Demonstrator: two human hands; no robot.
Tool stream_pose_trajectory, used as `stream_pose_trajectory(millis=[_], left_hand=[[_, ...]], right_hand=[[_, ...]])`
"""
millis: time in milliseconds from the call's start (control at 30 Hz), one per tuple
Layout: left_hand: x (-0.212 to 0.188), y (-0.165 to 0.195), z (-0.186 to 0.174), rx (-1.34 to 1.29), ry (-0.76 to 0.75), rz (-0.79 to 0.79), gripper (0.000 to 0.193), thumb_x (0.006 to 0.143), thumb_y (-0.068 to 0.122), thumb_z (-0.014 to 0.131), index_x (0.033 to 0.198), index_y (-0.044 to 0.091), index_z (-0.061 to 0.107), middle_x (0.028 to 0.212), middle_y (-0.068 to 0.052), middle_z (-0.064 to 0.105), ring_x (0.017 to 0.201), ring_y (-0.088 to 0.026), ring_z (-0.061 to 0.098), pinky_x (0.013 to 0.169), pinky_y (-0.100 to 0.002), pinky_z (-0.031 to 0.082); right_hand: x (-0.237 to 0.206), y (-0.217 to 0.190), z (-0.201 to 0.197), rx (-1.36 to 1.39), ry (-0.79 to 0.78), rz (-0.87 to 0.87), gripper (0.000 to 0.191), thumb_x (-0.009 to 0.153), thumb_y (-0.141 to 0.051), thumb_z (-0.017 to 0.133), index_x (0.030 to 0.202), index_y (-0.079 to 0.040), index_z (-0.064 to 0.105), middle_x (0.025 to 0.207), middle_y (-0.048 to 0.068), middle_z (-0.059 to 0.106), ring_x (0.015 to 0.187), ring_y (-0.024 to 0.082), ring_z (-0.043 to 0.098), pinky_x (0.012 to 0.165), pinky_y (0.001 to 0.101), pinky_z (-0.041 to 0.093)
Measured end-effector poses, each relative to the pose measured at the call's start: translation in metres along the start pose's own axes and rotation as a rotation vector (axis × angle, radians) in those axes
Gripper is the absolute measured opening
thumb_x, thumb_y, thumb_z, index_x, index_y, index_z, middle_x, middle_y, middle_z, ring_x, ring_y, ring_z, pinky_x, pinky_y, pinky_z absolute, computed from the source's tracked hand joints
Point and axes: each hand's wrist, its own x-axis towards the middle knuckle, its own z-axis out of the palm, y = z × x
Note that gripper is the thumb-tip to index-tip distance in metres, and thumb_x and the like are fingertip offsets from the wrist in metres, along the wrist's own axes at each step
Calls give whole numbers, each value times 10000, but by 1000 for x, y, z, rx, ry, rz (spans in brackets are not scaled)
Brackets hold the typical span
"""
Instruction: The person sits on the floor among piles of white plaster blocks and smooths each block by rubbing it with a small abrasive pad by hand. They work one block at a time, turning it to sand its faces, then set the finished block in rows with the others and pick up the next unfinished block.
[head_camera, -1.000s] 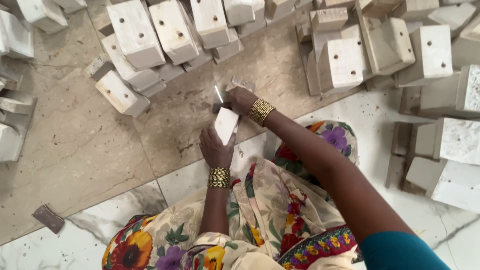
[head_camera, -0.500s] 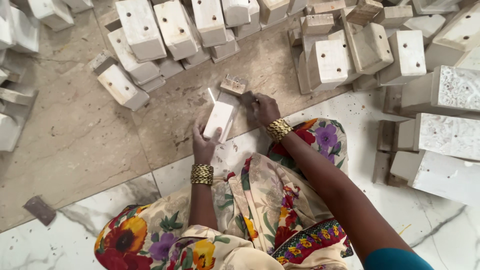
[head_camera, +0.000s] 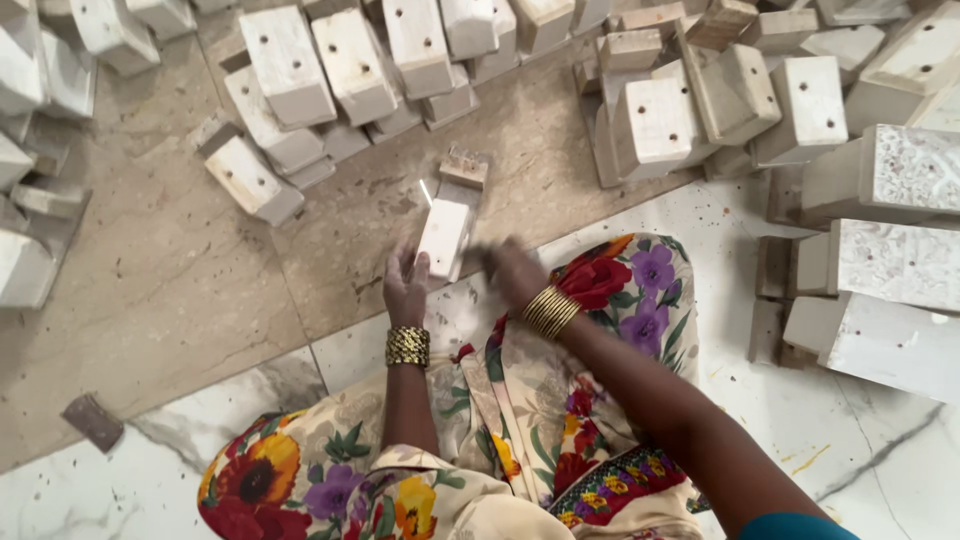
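She's holding a white block (head_camera: 443, 238) upright on the floor (head_camera: 150, 300) with her left hand (head_camera: 406, 287), near its middle; her right hand (head_camera: 512, 272) is blurring beside it, grip impossible to tell.

Single head-worn view, looking steeply down from above the seated person's lap. Faces forward over the knees to the floor (head_camera: 170, 300). Close range: both forearms fill lower frame, white blocks (head_camera: 290, 65) line the top edge.
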Motion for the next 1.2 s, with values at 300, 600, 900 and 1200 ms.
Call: stream_pose_trajectory(millis=[300,600,900,1200], left_hand=[[-16,15,29,129,-103,101,994,748,99,900,1526,16,287,1437,-199,589,1218,-257,674,994,-356,600],[-7,14,20,223,-79,6,867,856,33,693,1570,6,203,1384,-159,643,1066,-213,705,872,-339,613],[-15,26,7,-458,47,-107,337,1000,195,669,1259,-20,649,1076,-69,718,871,-105,663,765,-248,550],[21,-19,-13,-63,491,67,231,1046,189,630,941,-17,633,818,-11,638,705,-45,543,630,-234,485]], right_hand=[[92,5,7,-436,303,-309,241,973,-222,578,1082,-23,661,1120,179,577,971,286,602,777,392,568],[22,-25,9,-483,45,-641,216,911,-217,679,1006,-25,704,1088,165,629,983,267,634,833,378,571],[44,-42,27,120,118,-134,260,953,-156,668,1181,-30,678,1148,175,629,989,299,665,862,359,599],[57,-43,31,-322,281,95,1084,799,-526,818,1572,-146,161,1408,340,359,1229,509,476,926,619,528]])
